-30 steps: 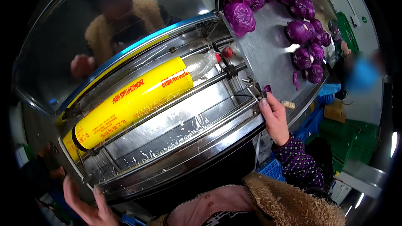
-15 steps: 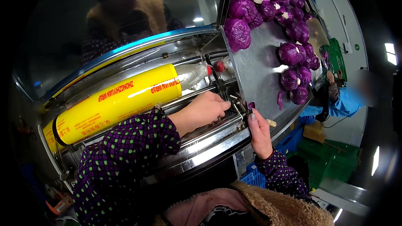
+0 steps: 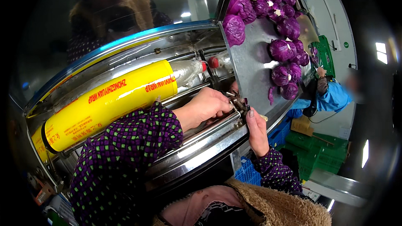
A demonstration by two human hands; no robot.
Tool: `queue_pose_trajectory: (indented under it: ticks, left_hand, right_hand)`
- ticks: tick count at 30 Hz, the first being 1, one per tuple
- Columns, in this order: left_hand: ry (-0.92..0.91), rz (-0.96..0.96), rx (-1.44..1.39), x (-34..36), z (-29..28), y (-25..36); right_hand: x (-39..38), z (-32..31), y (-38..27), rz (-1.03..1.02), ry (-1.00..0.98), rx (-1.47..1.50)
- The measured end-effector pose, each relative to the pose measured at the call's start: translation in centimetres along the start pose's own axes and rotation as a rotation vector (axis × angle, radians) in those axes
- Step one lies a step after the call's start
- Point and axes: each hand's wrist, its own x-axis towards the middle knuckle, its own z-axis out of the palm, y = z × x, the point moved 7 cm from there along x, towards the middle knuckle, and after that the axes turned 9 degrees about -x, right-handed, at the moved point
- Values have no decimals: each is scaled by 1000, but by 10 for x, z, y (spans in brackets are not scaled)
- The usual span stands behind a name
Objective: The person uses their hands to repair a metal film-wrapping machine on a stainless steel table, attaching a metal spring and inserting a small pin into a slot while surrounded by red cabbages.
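Note:
A large yellow roll of wrap film [image 3: 113, 106] lies in the open steel bay of a machine. Beside its right end, my left hand [image 3: 207, 106] is closed, thumb and fingertips pinched at a small metal fitting [image 3: 237, 104] at the end of a steel roller [image 3: 213, 129]. My right hand [image 3: 256, 134] grips the same fitting from the right, its thumb upright against it. Most of the right fingers are hidden behind the thumb and the metal. Clear film sticks out from the roll's core toward a red plug [image 3: 213, 62].
Right of the bay, a steel table [image 3: 255, 65] bears many purple cabbages [image 3: 282, 50]. A co-worker in blue [image 3: 333, 96] stands beyond, near a green crate [image 3: 325, 58]. Blue crates [image 3: 248, 171] sit below the machine's edge. A raised dark, shiny panel [image 3: 138, 0] borders the bay's far side.
The whole view has shifted slightly. My left fingertips have moved closer to the fitting and now touch it. My right hand stays at the fitting, its thumb still upright.

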Motion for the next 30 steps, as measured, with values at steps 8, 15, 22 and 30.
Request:
queue_pose_trajectory:
  ticks: [8,15,22,30]
  left_hand:
    - [39,-14,-160,-1,-9,-2]
    - [89,128,-176,0,-12,8]
    - [165,254,-206,0,-8,25]
    - [257,306,-283,1,-14,28]
  right_hand:
    - [0,0,-13,-12,-37,-101]
    - [-1,2,-12,0,-19,-72]
    - [0,1,-4,1,-17,-58]
    - [14,-17,-19,-31,17,-72]
